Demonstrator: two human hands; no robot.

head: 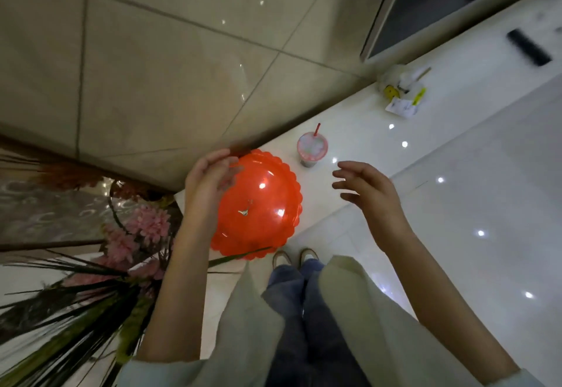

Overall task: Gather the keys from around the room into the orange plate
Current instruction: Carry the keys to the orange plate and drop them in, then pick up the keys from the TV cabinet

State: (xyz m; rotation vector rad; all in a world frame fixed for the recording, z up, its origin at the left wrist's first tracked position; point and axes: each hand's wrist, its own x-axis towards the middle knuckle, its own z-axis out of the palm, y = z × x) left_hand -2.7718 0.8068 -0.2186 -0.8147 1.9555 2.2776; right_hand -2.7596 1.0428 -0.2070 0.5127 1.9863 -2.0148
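Item: key point(245, 212), small and metallic, lying inside the orange plate point(267, 173), left of the plate's centre. Long axis roughly left-to-right in the head view; a fainter metal glint just above it may be a second key or a ring, too small to tell.

Container: orange plate, scalloped rim, resting on the white ledge point(365, 131) by the tiled wall.

Left hand point(209, 179): held above the plate's left rim, nearer the key than the other; the key lies just below and to the right of it. Fingers loosely curved, thumb close to the fingertips; whether anything is pinched there cannot be told.

Right hand point(369, 191): off the plate's right side, well apart from the key, fingers spread and relaxed, holding nothing.

Adjacent: lidded drink cup point(312, 147) with red straw just beyond the plate; pink artificial flowers point(149, 222) to the left.
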